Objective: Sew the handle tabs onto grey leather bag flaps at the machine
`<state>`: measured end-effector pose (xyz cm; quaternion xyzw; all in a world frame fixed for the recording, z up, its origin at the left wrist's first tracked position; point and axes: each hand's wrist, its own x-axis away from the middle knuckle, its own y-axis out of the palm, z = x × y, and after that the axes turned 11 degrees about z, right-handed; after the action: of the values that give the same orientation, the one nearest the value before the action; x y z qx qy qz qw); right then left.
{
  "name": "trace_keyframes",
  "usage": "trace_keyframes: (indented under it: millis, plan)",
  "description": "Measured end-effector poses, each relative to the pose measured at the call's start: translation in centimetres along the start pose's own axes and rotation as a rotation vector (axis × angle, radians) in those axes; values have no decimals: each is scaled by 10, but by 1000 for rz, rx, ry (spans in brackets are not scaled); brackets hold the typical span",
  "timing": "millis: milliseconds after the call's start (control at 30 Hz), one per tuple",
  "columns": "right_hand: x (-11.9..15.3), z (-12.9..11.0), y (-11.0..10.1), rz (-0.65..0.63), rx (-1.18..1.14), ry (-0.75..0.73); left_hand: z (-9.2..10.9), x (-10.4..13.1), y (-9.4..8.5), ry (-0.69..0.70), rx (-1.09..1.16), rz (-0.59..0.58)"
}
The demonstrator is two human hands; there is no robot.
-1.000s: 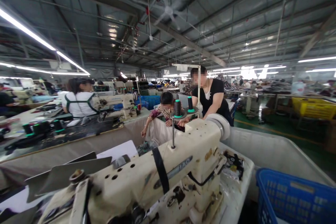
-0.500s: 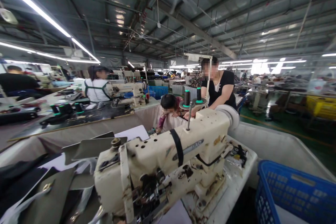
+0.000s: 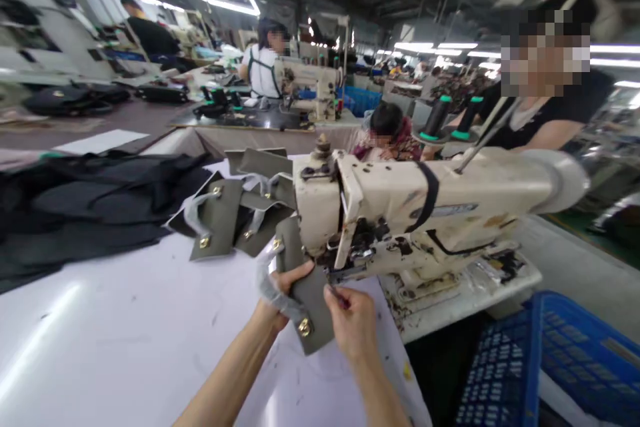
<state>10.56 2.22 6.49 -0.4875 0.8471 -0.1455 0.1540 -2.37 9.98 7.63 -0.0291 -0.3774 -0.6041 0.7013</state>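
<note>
My left fingers (image 3: 300, 271) are clamping the olive-grey panel (image 3: 316, 291), the thumb pressing on top and the others hiding beneath it and the plastic-wrapped handle (image 3: 271, 290), while my right fingers (image 3: 361, 310) are closing around a small dark tool (image 3: 344, 301) beside its right edge. The panel is sitting between both sets of fingers, just in front of the sewing machine (image 3: 380, 190). I seem to be positioning or tidying that edge, so the next move is probably calling for a steady left hold and fine right-hand control.
</note>
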Motion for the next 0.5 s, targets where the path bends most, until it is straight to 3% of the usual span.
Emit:
trace_keyframes:
  millis: [133,300,500]
  plan:
    - [-18,9,-20,-108,-41,-16,-21,8,8,49,130,122]
    - [-46,19,-40,-251,-86,-34,-48,25,25,206,329,280]
    - [-70,17,-53,-356,-67,-81,-63,33,41,328,411,354]
